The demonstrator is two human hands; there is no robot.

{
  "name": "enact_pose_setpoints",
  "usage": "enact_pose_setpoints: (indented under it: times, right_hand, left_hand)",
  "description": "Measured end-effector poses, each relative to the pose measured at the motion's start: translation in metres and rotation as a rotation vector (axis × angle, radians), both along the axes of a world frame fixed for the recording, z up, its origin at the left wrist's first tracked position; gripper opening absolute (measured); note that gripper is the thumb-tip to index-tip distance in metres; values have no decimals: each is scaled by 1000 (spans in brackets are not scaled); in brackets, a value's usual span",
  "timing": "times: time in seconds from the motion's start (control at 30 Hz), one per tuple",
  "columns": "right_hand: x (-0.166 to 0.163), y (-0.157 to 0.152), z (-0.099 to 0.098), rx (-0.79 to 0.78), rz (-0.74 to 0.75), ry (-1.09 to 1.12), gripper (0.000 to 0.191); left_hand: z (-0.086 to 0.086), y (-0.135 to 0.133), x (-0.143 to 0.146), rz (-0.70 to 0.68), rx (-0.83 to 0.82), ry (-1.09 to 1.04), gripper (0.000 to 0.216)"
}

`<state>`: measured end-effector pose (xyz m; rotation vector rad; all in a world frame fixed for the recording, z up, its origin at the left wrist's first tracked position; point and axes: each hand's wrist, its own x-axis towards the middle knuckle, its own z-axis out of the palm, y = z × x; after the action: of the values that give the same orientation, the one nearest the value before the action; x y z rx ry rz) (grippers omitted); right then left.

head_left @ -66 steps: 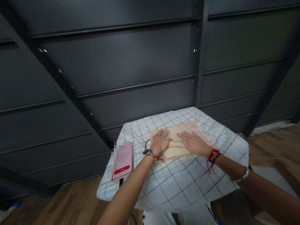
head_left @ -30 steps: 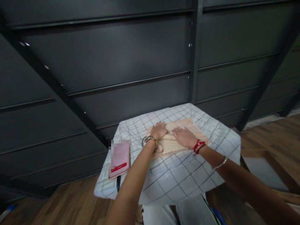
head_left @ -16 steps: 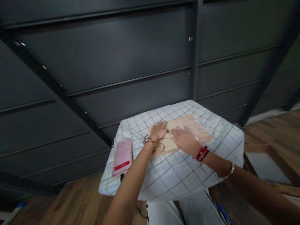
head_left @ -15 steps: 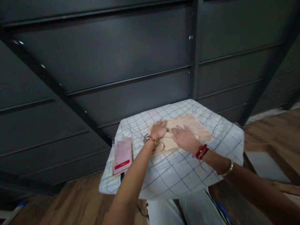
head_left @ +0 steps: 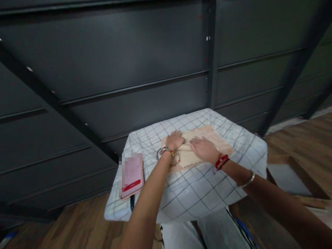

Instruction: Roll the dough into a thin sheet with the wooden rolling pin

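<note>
Two layers of fabric lie on the small table: a peach, lace-like cloth (head_left: 220, 141) underneath and a smaller cream cloth (head_left: 188, 159) on top. My left hand (head_left: 175, 140) rests flat on the left part of the cream cloth, its fingers stretched out. On the right side of the same cloth lies my right hand (head_left: 204, 148), palm down with fingers extended. A raised fold runs across the cream cloth between the two hands. Neither hand grips anything.
A white checked tablecloth (head_left: 192, 193) covers the table. Near its left edge lies a phone (head_left: 132, 178) in a pink case, partly pixelated. Dark metal panels (head_left: 135, 48) stand behind the table. An open cardboard box (head_left: 290, 180) sits on the wooden floor at right.
The view has shifted slightly, so the table and phone appear a little further left. Both hands stay flat on the cream cloth, with little visible movement over it.
</note>
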<state>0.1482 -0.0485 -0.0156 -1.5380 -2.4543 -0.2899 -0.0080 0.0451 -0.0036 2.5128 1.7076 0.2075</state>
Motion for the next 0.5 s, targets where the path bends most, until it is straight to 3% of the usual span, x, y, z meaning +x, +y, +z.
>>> enact_pose_setpoints:
  times: [0.27, 0.5]
  right_hand:
    - [-20, -33, -3, 133, -64, 40, 28]
    - [-8, -14, 0, 19, -13, 13, 35]
  left_hand:
    - [-6, -22, -11, 25, -42, -10, 50]
    - [-2, -14, -8, 39, -23, -20, 51]
